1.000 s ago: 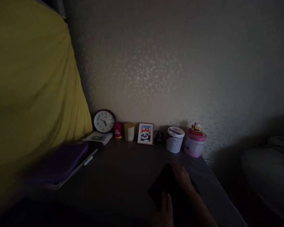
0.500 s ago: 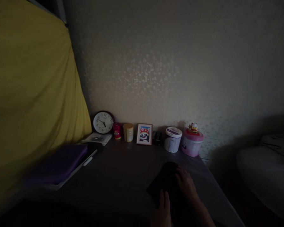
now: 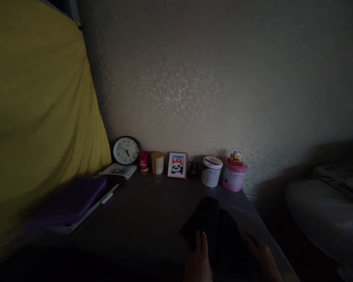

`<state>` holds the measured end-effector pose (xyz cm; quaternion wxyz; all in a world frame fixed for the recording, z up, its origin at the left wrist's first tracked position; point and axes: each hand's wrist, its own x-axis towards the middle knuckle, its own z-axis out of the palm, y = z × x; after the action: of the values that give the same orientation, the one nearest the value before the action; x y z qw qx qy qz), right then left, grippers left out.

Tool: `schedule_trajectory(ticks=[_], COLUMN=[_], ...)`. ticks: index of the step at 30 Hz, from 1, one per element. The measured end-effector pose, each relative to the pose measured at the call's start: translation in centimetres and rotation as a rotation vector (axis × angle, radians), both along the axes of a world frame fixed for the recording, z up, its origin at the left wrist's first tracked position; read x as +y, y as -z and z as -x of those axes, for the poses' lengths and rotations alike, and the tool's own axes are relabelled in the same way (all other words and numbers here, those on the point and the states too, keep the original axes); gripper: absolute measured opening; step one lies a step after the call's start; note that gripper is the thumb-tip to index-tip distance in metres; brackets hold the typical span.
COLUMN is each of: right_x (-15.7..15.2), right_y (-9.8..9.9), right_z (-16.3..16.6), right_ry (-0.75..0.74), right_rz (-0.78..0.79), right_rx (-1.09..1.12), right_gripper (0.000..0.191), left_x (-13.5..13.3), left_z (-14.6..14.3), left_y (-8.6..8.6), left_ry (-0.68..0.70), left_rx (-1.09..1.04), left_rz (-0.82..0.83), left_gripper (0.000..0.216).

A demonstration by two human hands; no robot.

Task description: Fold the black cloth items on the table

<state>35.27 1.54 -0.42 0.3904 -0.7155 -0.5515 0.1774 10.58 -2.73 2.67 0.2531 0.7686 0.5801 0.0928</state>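
A black cloth, perhaps a garment, lies on the dark table in front of me. Its far end is rounded and a pointed corner sticks out to the left; the folds are hard to make out in the dim light. My left hand rests on the cloth's near left part, fingers stretched out and open. At the right edge of the cloth is my right hand, blurred, its fingertips lost in shadow. Whether that hand grips the cloth I cannot tell.
Along the wall stand a clock, a pink can, a yellow-lidded jar, a panda picture frame, a white tub and a pink tub topped by a figurine. A purple case lies left.
My right hand has moved right and toward me, off the top of the cloth. More of the cloth now shows on the right. My left hand stays almost in place.
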Motion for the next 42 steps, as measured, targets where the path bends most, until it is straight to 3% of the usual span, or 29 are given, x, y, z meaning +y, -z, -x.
schedule_trajectory(ticks=[5,9,16,21,27,35,42], right_x=[-1.0,-0.9,-0.3,-0.3,-0.5,0.6,1.7], right_y=[-1.2,-0.5,2.0,2.0,0.0,-4.2,-6.9], right_z=[1.4,1.5,2.7,3.8,4.7,7.3,9.8], right_ry=[-0.053,-0.048,-0.032,0.014,0.037,-0.086,-0.144], right_rz=[-0.006,-0.052,-0.166,-0.209,-0.199,-0.230,-0.227], right_rx=[0.024,-0.025,-0.125,-0.177,-0.120,0.003,0.087], right_gripper=[0.046,0.044,0.034,0.035,0.033,0.037,0.037], left_x=[-0.4,-0.5,-0.2,-0.1,-0.2,0.0,0.0], left_z=[0.4,0.2,0.2,0.5,0.5,0.1,0.0], left_y=[-1.3,-1.5,0.6,1.3,0.9,1.2,0.2], left_ry=[0.012,-0.006,-0.005,-0.008,0.010,-0.026,-0.054], left_rx=[-0.039,-0.005,-0.013,-0.023,0.000,0.000,-0.005], left_rz=[0.017,0.013,-0.066,-0.086,-0.108,-0.081,-0.026], left_gripper=[0.075,0.076,0.076,0.071,0.071,0.070,0.067])
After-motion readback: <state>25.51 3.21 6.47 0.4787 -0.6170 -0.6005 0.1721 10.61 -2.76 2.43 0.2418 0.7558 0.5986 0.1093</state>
